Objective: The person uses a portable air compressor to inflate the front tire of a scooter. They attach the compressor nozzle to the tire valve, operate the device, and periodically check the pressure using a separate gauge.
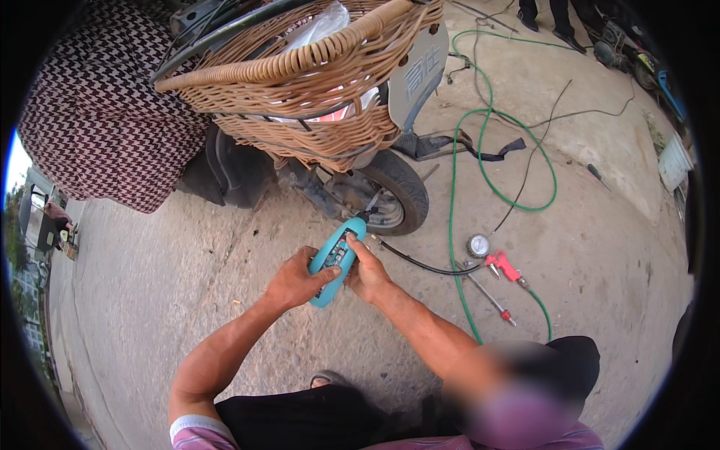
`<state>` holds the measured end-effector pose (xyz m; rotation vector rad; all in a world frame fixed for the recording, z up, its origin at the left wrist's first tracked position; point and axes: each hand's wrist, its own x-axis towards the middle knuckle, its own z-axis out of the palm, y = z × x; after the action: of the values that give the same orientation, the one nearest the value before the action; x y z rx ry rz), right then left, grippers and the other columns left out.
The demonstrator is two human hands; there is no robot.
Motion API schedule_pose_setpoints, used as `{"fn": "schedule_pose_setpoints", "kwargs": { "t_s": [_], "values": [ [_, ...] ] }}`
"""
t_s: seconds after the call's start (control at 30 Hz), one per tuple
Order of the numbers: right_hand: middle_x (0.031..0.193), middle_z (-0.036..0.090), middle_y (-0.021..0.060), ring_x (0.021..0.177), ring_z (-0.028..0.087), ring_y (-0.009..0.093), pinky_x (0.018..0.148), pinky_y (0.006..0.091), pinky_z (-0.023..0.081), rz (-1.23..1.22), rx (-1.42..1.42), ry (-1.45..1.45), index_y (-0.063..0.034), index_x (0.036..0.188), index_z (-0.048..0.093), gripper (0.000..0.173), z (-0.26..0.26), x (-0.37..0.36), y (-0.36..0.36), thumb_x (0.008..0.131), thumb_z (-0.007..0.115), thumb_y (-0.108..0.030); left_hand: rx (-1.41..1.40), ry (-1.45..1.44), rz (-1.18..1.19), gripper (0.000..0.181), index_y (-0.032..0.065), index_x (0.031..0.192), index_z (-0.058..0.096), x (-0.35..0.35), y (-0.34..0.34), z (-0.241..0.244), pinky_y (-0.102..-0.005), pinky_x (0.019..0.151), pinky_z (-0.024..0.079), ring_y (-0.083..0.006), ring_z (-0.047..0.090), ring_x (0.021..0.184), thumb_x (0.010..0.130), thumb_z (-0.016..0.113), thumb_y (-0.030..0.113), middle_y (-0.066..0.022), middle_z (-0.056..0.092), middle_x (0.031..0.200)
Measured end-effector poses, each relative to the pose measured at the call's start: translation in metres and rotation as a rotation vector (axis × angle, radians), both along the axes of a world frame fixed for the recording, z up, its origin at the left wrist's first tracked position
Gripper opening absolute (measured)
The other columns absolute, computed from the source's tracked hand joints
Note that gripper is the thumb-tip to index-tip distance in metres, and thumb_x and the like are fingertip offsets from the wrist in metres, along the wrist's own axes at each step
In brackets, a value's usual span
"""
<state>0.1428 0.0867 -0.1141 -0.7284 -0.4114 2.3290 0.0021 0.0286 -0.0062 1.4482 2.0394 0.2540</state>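
Note:
A teal plastic bottle (332, 264) with a dark printed label is held between both hands, tilted, its black nozzle pointing up towards the wheel. My left hand (298, 278) grips it from the left, thumb across the label. My right hand (365, 267) holds its right side, thumb near the upper part. The nozzle end is close to the rim of the scooter's wheel (408, 194); whether it joins the valve cannot be told. A black air hose (422, 265) ends just right of the bottle and leads to a red tyre inflator gun (504, 266) with a round gauge (478, 246).
Above the wheel hangs a wicker basket (304, 101) holding plastic bags. A houndstooth cover (112, 112) drapes the scooter. A green hose (454, 185) loops over the concrete at right, near a metal tool with a red collar (489, 295), a screwdriver (597, 174) and a white bucket (674, 163). A person's legs (543, 17) stand beyond.

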Motion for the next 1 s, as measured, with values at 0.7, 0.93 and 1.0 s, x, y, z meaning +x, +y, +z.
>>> {"fn": "schedule_pose_setpoints", "kwargs": {
  "t_s": [0.7,0.93,1.0],
  "values": [
    [0.106,0.064,0.0017,0.097,0.063,0.016,0.083,0.0350,0.051,-0.008,-0.006,0.040,-0.0129,0.119,0.057,0.060,-0.003,-0.006,-0.002,0.086,0.067,-0.062,-0.021,-0.036,-0.106,0.051,-0.0023,0.103,0.065,0.001,0.016,-0.001,-0.0425,0.074,0.053,-0.0324,0.070,0.080,0.077,0.075,0.040,-0.0212,0.070,0.088],
    [0.093,0.062,0.0021,0.083,0.063,0.016,0.074,0.0367,0.054,-0.195,-0.145,-0.083,-0.0107,0.105,0.061,0.046,0.005,-0.016,0.004,0.086,0.074,-0.050,-0.134,-0.307,-0.034,0.037,-0.0030,0.103,0.065,0.010,0.020,-0.002,-0.0340,0.069,0.052,-0.0155,0.063,0.074,0.086,0.071,0.029,-0.0096,0.068,0.087],
    [0.091,0.063,0.0032,0.080,0.062,0.015,0.070,0.0364,0.052,-0.186,-0.142,-0.166,-0.0075,0.100,0.064,0.052,0.008,-0.018,0.002,0.081,0.076,-0.054,-0.115,-0.392,-0.024,0.034,-0.0030,0.104,0.065,0.014,0.016,0.002,-0.0330,0.069,0.052,-0.0137,0.062,0.075,0.087,0.070,0.026,-0.0079,0.068,0.088]
  ]
}}
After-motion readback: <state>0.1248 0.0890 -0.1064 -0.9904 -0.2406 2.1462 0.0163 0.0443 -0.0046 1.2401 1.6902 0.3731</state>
